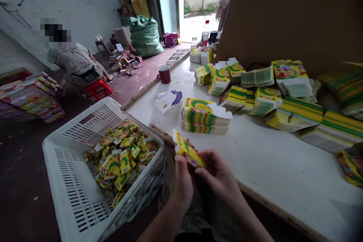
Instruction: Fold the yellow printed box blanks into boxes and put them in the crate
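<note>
Both my hands hold one small yellow and green carton (187, 152) just in front of the white table's near edge (272, 166). My left hand (182, 181) grips its lower left side with closed fingers. My right hand (219, 176) pinches its right end between thumb and fingers. A stack of flat yellow-green carton blanks (202, 116) lies on the table just beyond my hands. To my left stands a white slotted plastic basket (65, 181) with several folded cartons (123, 155) piled inside.
More stacks of flat blanks (283, 94) cover the table's far and right side, before a brown cardboard sheet (297, 15). A dark red mug (165, 73) and a torn white paper (168, 100) sit on the table. A person in a striped shirt (75, 60) crouches by a red stool (99, 87).
</note>
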Motion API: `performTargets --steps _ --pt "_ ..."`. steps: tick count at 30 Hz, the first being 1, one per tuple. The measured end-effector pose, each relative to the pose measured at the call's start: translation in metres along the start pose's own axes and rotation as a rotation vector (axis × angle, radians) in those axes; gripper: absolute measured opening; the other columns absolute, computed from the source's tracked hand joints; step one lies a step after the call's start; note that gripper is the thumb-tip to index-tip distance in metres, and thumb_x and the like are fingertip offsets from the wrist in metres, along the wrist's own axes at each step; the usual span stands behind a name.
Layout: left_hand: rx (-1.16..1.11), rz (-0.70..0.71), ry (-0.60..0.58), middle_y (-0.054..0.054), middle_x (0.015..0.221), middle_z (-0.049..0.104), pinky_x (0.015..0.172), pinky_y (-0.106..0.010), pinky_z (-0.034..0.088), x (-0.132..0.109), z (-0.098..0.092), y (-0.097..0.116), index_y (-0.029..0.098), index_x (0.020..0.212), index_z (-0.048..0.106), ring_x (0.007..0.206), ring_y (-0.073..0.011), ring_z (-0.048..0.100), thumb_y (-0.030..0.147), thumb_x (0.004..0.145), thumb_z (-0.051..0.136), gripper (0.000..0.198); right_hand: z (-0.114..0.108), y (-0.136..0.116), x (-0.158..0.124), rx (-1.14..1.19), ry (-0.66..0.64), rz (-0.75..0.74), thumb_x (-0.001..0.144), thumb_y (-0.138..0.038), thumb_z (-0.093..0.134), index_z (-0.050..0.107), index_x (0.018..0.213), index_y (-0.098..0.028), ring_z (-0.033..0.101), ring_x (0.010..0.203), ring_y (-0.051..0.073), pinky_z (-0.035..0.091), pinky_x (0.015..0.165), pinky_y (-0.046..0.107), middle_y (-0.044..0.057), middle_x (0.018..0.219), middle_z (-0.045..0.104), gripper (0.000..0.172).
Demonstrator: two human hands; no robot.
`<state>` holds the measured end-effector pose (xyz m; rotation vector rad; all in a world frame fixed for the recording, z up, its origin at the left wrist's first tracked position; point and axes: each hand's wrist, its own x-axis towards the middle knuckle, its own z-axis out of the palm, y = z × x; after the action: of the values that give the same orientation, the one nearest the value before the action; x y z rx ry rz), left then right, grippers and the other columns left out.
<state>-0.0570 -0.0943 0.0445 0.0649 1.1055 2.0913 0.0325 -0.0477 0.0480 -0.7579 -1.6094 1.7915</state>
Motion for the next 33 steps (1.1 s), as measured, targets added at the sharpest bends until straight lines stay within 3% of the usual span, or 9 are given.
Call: performTargets --steps 3,6,15,19,22,25,27,30,33 --pt "0.048 0.02 -0.111 -0.004 0.092 0.07 0.081 -0.028 0.052 0.003 -0.005 0.0 0.02 0.096 0.068 0.085 -0.0171 0.065 0.056 0.073 0.072 0.043 -0.01 -0.003 0.002 -0.016 0.089 -0.002 0.081 -0.036 0.068 0.061 0.094 -0.021 0.063 0.08 0.017 0.05 0.072 0.027 0.003 0.087 0.067 0.021" --pt "0.092 0.029 -0.077 0.001 0.08 0.072 0.07 -0.021 0.052 0.007 -0.01 0.003 0.019 0.081 0.069 0.068 -0.01 0.064 0.036 0.076 0.075 0.019 -0.014 -0.004 0.0 -0.062 0.162 0.003 0.081 -0.037 0.067 0.06 0.076 -0.019 0.056 0.061 0.013 0.046 0.057 0.023 -0.001 0.068 0.062 0.02" --pt "0.174 0.016 -0.099 -0.002 0.081 0.076 0.074 -0.027 0.055 0.015 -0.016 0.008 0.018 0.082 0.074 0.075 -0.0169 0.07 0.037 0.067 0.082 0.026 -0.032 -0.008 -0.001 -0.302 0.041 -0.081 0.086 -0.027 0.062 0.069 0.081 -0.018 0.061 0.065 0.015 0.048 0.059 0.024 0.002 0.072 0.069 0.012" --pt "0.357 0.144 -0.335 -0.01 0.125 0.065 0.098 -0.037 0.047 0.023 -0.025 0.037 0.023 0.122 0.062 0.115 -0.0263 0.06 0.057 0.071 0.073 0.062 -0.049 -0.018 -0.005 -0.633 0.108 -0.407 0.091 -0.013 0.055 0.071 0.098 -0.022 0.062 0.078 0.016 0.049 0.068 0.026 0.003 0.085 0.071 0.02" --pt "0.672 0.195 -0.589 -0.014 0.144 0.049 0.111 -0.046 0.035 0.023 -0.028 0.062 0.022 0.141 0.043 0.131 -0.0337 0.046 0.075 0.061 0.068 0.099 -0.055 -0.025 -0.01 -0.908 0.057 -0.675 0.092 -0.011 0.054 0.071 0.104 -0.028 0.059 0.088 0.018 0.044 0.091 0.035 0.0 0.092 0.073 0.027" --pt "1.107 0.109 -0.762 -0.014 0.14 0.051 0.108 -0.047 0.038 0.017 -0.022 0.066 0.021 0.139 0.041 0.127 -0.0348 0.049 0.053 0.053 0.086 0.102 -0.05 -0.021 -0.016 -0.956 -0.043 -0.781 0.093 -0.014 0.055 0.067 0.11 -0.031 0.057 0.106 0.019 0.024 0.114 0.041 -0.002 0.101 0.072 0.027" --pt "1.27 0.079 -0.772 -0.012 0.129 0.059 0.101 -0.045 0.045 0.011 -0.018 0.057 0.02 0.135 0.041 0.117 -0.0311 0.057 0.037 0.063 0.082 0.084 -0.043 -0.014 -0.021 -0.844 0.063 -0.722 0.09 -0.017 0.059 0.058 0.127 -0.032 0.047 0.127 0.022 0.017 0.118 0.045 0.001 0.128 0.063 0.039" --pt "1.355 0.179 -0.689 -0.012 0.121 0.061 0.095 -0.042 0.048 0.003 -0.017 0.039 0.018 0.135 0.033 0.11 -0.0274 0.06 0.028 0.074 0.069 0.072 -0.033 -0.002 -0.026 -0.44 0.346 -0.438 0.088 -0.029 0.063 0.032 0.148 -0.031 0.028 0.143 0.028 0.025 0.116 0.05 0.006 0.157 0.03 0.067" --pt "1.346 0.293 -0.773 -0.013 0.128 0.055 0.094 -0.039 0.049 -0.002 -0.02 0.028 0.021 0.139 0.022 0.113 -0.0256 0.058 0.02 0.074 0.064 0.078 -0.025 0.003 -0.026 0.069 0.227 -0.017 0.09 -0.045 0.058 0.041 0.144 -0.027 0.044 0.135 0.03 0.04 0.107 0.046 0.009 0.15 0.043 0.06"
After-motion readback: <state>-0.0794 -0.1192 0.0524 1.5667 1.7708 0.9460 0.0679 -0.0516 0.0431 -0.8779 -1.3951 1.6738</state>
